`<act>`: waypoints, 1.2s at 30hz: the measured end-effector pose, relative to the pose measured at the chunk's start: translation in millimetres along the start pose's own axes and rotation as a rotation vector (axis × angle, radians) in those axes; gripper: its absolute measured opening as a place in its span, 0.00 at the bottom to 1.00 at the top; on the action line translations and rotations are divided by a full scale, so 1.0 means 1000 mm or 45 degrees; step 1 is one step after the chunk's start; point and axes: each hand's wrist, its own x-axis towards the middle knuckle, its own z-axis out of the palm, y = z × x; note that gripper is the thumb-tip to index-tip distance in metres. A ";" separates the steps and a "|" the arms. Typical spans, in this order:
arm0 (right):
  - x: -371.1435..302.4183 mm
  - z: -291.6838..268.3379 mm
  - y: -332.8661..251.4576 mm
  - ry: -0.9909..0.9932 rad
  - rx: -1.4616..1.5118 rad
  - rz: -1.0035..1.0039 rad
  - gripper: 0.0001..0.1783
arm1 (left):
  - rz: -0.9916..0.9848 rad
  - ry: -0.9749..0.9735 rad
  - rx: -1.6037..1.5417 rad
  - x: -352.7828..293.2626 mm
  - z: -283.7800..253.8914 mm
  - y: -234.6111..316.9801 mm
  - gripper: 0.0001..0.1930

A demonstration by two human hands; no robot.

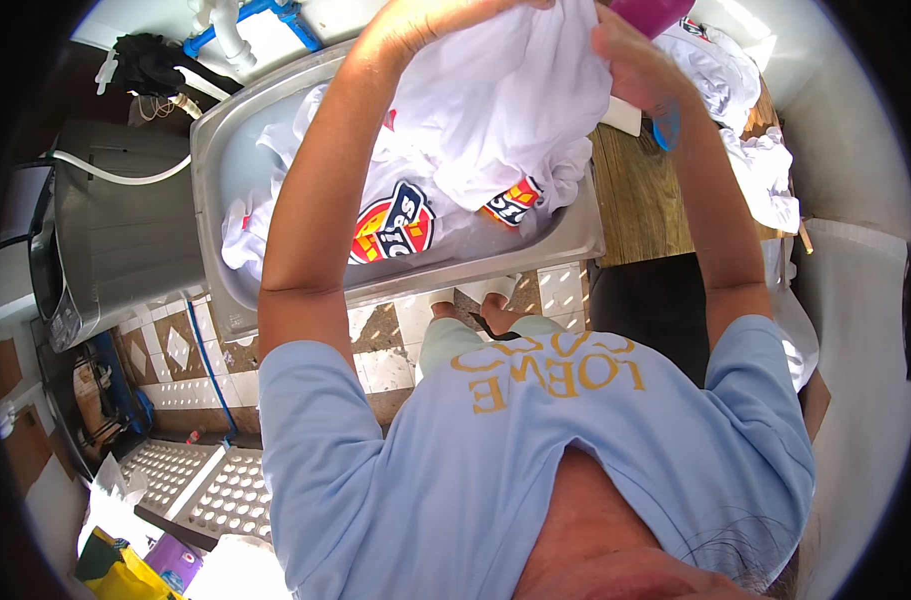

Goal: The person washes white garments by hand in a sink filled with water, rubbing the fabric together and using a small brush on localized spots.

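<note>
My left hand (465, 12) is raised at the top edge, its fingers closed on a white T-shirt (520, 80) that hangs down in folds. Level with it, on the shirt's right side, my right hand (630, 62) is also closed at the cloth's edge; its fingertips are slightly blurred. Below them is a metal sink (208, 190) with cloudy water. Wet white shirts lie in it, bearing a round red, yellow and navy print (395, 225) and a second print (513, 202). The hanging shirt's lower end reaches this heap.
Right of the sink stands a wooden tabletop (640, 190) with more white garments (760, 180) and a magenta object (651, 14). A grey machine (125, 230) with a white hose (125, 178) is at left. A perforated step (220, 490) lies at lower left, beside a blue hose (207, 360).
</note>
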 end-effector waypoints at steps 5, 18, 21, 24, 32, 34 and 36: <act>0.011 -0.022 0.166 0.581 -0.016 0.166 0.17 | 0.040 0.196 0.528 -0.021 0.040 -0.122 0.35; 0.058 -0.025 0.288 0.814 -1.454 0.317 0.19 | 0.032 0.163 0.667 -0.063 0.121 -0.221 0.38; 0.045 -0.057 0.287 0.760 -1.024 -0.024 0.20 | 0.022 0.182 0.616 -0.063 0.116 -0.231 0.35; 0.041 -0.026 0.234 0.826 1.051 -0.022 0.25 | -0.107 0.134 0.560 -0.074 0.094 -0.212 0.28; 0.020 -0.007 0.212 0.675 1.500 -0.135 0.29 | -0.388 0.332 -1.559 -0.031 0.087 -0.140 0.08; 0.043 0.006 0.215 1.055 1.486 0.147 0.31 | -0.131 0.307 -1.349 -0.028 0.122 -0.125 0.07; 0.024 0.017 0.229 0.781 1.338 -0.165 0.28 | 0.205 0.311 -0.709 -0.037 0.171 -0.118 0.06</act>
